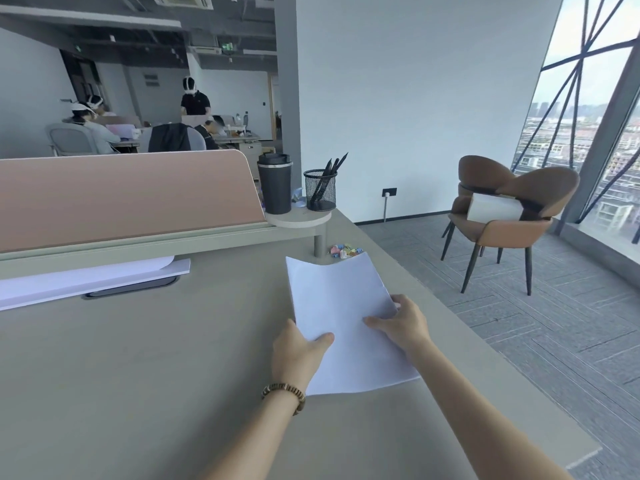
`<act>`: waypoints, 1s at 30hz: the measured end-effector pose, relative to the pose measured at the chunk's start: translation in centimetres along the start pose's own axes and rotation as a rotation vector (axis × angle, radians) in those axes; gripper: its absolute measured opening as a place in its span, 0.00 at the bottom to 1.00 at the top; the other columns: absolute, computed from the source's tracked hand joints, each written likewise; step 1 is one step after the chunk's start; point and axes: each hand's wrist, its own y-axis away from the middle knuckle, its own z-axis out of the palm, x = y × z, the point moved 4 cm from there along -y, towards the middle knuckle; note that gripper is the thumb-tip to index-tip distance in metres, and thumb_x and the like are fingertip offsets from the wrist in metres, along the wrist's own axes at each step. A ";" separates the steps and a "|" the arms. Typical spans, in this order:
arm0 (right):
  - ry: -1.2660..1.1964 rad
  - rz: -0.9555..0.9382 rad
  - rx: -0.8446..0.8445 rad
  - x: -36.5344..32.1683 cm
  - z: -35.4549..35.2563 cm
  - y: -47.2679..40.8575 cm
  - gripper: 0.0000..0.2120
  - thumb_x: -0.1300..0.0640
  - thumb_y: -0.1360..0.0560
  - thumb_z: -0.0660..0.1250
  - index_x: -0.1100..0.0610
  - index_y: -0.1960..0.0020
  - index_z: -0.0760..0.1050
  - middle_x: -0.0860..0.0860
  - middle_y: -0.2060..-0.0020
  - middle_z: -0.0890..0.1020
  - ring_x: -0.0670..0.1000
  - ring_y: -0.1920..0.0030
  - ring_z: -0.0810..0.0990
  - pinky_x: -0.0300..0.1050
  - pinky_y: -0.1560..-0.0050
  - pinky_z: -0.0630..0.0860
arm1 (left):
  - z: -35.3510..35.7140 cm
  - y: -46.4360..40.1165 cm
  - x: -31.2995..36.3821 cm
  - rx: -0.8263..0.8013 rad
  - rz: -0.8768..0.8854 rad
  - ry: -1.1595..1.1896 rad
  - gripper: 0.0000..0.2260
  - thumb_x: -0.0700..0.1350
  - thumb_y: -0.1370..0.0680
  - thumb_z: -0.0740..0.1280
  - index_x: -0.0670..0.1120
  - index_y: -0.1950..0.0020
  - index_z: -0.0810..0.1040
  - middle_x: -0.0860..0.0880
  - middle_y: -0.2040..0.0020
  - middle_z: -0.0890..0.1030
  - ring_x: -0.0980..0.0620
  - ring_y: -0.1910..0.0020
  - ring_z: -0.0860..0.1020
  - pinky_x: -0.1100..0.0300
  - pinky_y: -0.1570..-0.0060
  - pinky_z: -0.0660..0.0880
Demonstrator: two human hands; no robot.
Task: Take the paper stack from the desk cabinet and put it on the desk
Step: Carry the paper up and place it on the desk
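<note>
Paper stack (341, 313) lay on the desk (138, 358), long axis running away from me. Both hands gripped its near half: left hand (298, 348) on the left edge, right hand (403, 323) on the right edge, fingers closed over it.

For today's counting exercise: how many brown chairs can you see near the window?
2. One brown chair stands in front on the floor, with a white box on its seat; a second stands close behind it, largely hidden. Others may be out of view.
</note>
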 end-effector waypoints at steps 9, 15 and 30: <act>0.200 0.008 -0.046 0.6 -0.7 -8.3 0.27 0.50 0.35 0.78 0.50 0.37 0.77 0.48 0.49 0.83 0.52 0.47 0.80 0.45 0.48 0.74 | 5.3 -5.3 1.9 0.097 0.172 -0.400 0.22 0.58 0.26 0.68 0.43 0.45 0.67 0.45 0.52 0.84 0.40 0.51 0.83 0.51 0.57 0.77; 0.300 0.022 -0.073 0.9 -0.9 -11.0 0.26 0.47 0.34 0.76 0.53 0.38 0.77 0.51 0.43 0.83 0.55 0.41 0.81 0.49 0.41 0.77 | 7.9 -8.2 1.7 0.109 0.222 -0.559 0.25 0.59 0.24 0.63 0.39 0.41 0.68 0.45 0.52 0.85 0.41 0.52 0.83 0.49 0.50 0.77; 0.739 -0.129 -0.015 0.2 0.0 -10.8 0.41 0.35 0.28 0.64 0.52 0.21 0.57 0.58 0.32 0.71 0.62 0.28 0.67 0.55 0.29 0.62 | 8.5 -8.9 -0.2 0.289 0.200 -0.717 0.34 0.66 0.33 0.53 0.39 0.50 0.80 0.42 0.54 0.80 0.40 0.50 0.76 0.44 0.49 0.70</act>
